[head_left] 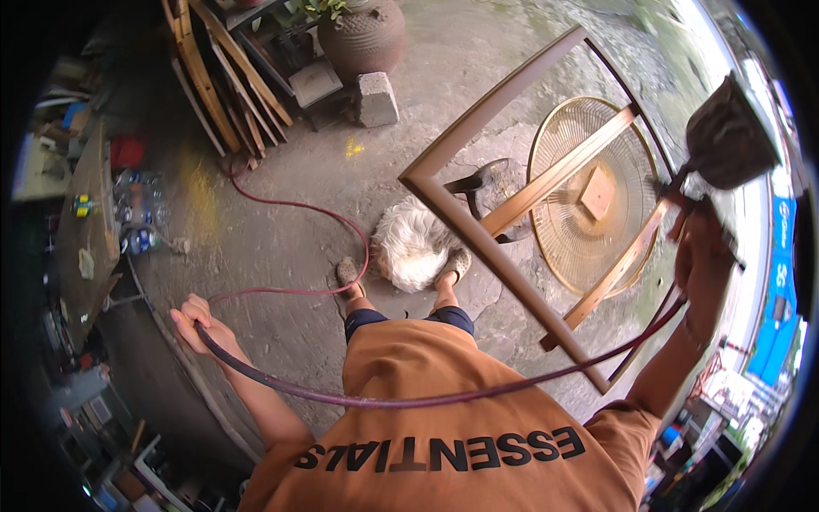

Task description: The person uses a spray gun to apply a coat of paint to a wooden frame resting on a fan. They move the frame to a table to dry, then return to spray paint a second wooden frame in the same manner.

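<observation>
My left hand, fingers wrapped round, grips the dark red air hose, which sags across the front of my shirt to the right. In my raised right hand is a spray gun with a dark, stained cup on top; the hose runs up to it. Left of the gun, a brown rectangular frame lies over two wooden slats. Beneath the slats is a round wire fan guard with a small wooden block at its middle. The gun's nozzle is hard to make out.
A white fluffy dog lies between my feet. The hose loops over the concrete floor. Wood strips, a ribbed clay pot and a concrete block stand ahead. Plastic bottles and a board are at the left.
</observation>
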Available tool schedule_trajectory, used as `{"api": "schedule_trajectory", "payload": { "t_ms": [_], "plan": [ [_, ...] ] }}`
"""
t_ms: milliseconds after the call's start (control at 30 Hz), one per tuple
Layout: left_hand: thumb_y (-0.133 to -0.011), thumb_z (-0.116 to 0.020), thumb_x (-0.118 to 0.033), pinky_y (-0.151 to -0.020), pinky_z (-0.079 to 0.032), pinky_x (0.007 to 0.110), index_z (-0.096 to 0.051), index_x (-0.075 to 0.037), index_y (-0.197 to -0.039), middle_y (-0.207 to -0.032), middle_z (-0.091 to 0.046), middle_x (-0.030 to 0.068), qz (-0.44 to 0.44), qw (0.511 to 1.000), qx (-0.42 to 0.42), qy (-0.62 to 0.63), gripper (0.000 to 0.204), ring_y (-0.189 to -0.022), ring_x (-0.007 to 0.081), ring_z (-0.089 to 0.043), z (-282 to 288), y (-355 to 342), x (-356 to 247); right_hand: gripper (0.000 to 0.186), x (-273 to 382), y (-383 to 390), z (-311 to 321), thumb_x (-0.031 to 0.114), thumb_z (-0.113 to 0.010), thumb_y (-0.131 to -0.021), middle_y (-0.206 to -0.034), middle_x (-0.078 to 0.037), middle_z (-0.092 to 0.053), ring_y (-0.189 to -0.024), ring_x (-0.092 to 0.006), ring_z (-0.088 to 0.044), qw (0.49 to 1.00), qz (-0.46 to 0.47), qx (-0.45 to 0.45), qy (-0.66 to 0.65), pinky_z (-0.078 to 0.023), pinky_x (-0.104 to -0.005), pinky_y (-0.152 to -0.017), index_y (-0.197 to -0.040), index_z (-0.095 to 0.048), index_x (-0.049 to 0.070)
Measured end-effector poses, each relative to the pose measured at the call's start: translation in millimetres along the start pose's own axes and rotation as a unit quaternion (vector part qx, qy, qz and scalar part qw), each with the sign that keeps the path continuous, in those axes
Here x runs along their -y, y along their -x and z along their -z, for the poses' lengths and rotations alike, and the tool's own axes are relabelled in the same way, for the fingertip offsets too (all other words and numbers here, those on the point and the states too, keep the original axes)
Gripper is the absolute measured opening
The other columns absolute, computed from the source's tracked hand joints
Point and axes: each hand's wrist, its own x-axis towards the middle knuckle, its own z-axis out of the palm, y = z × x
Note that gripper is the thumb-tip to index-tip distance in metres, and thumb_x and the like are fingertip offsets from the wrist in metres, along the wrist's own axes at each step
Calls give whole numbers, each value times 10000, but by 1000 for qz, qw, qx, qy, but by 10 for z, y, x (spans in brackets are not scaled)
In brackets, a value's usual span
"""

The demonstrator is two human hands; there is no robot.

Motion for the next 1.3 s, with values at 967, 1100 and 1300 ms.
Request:
{"api": "schedule_trajectory", "payload": {
  "t_ms": [967,1100,1300],
  "plan": [
    [-1002,-376,-216,-468,-164,287,-311,-55,-538,-493,-295,3,-106,871,474,72,495,-457,93,-279,503,-2193,857,830,1670,4545,-1611,738,-525,-797,-748,-101,-621,-418,-36,-442,929,-201,-262,-169,-263,-168,-354,-993,-575,-67],
    [-1000,-394,-227,-466,-170,293,-335,-45,-536,-484,-310,5,-154,839,507,122,502,-459,100,-294,-155,-2476,836,689,1472,4808,-1710,681,-458,-882,-632,-26,-557,-398,-53,-426,808,-307,-502,44,-254,-198,-352,-843,-581,4],
    [-983,-467,-273,-470,-170,310,-332,-18,-547,-501,-309,34,-164,778,601,82,523,-469,115,-290,-1352,-3072,1101,598,2040,4152,-1624,655,-559,-846,-526,25,-491,-380,-68,-409,682,-458,-571,-2,-281,-213,-356,-709,-596,74]
  ]
}}
